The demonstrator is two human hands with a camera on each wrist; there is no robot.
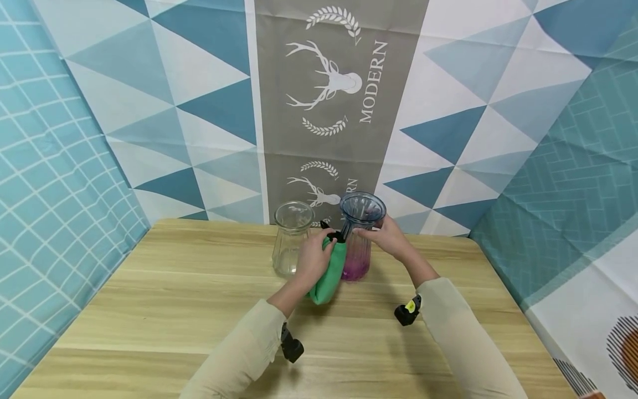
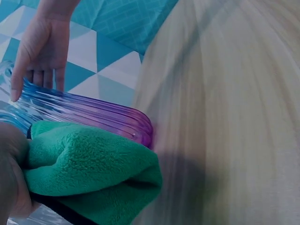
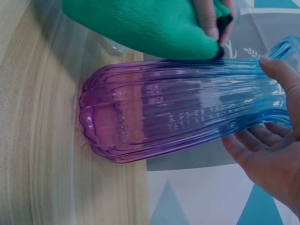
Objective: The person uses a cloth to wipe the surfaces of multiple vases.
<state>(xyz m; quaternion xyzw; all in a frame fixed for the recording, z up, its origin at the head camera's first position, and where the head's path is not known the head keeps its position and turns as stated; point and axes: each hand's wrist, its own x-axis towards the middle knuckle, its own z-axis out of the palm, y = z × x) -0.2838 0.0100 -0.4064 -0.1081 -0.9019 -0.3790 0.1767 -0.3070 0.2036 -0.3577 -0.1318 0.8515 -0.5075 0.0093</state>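
Note:
A ribbed glass vase (image 1: 356, 259), blue at the flared rim and fading to pink-purple at the base, stands upright near the table's back edge. My right hand (image 1: 389, 237) holds it just below the rim, thumb on the near side and fingers round the far side in the right wrist view. Bunched in my left hand (image 1: 313, 256) is a green cloth (image 1: 331, 280) with black edging, plush in the left wrist view (image 2: 93, 168). The cloth lies right beside the vase's left side, overlapping it in the left wrist view.
A clear glass vase (image 1: 286, 256) stands just left of the left hand, partly hidden by it. The wooden table (image 1: 164, 310) ends close behind both vases, against a patterned cloth backdrop (image 1: 209, 111). Patterned sheets hang at both sides.

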